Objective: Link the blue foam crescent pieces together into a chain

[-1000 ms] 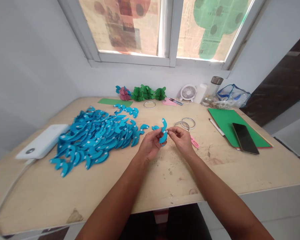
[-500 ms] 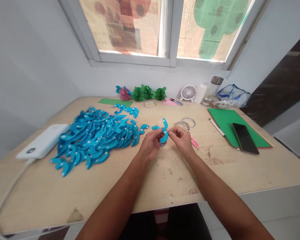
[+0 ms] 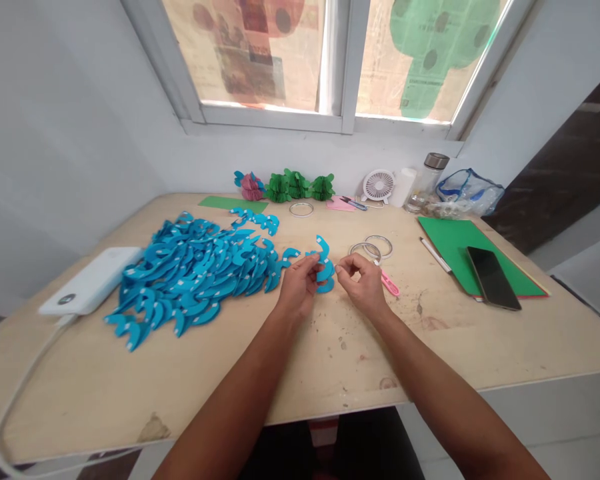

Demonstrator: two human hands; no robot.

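Bright blue chain of crescent-shaped paper pieces with small white squares (image 3: 325, 247) is held above the middle of a pale wooden table (image 3: 330, 373). Its long axis is run roughly away from the wearer, one end being pointed toward the window side and hooked leftward, the other toward the table's near edge; the visible crescents are bowed to the right. Whether it is also tilted upward cannot be told.

Much of the table's left half is covered by a loose heap of similar blue paper crescents (image 3: 205, 263). Beside the heap, a white rectangular slab with a cable (image 3: 93, 280) is laid. The chain's left edge is gripped by the left hand (image 3: 300, 283), thumb and fingers closed on it. The right hand's (image 3: 363, 283) thumb and forefinger are brought together just beside the chain's right edge; whether they meet or anything is pinched there cannot be told. Behind that hand, two overlapping thin whitish rings (image 3: 379, 257) are laid, with a pink plastic tool (image 3: 390, 285) placed nearby.
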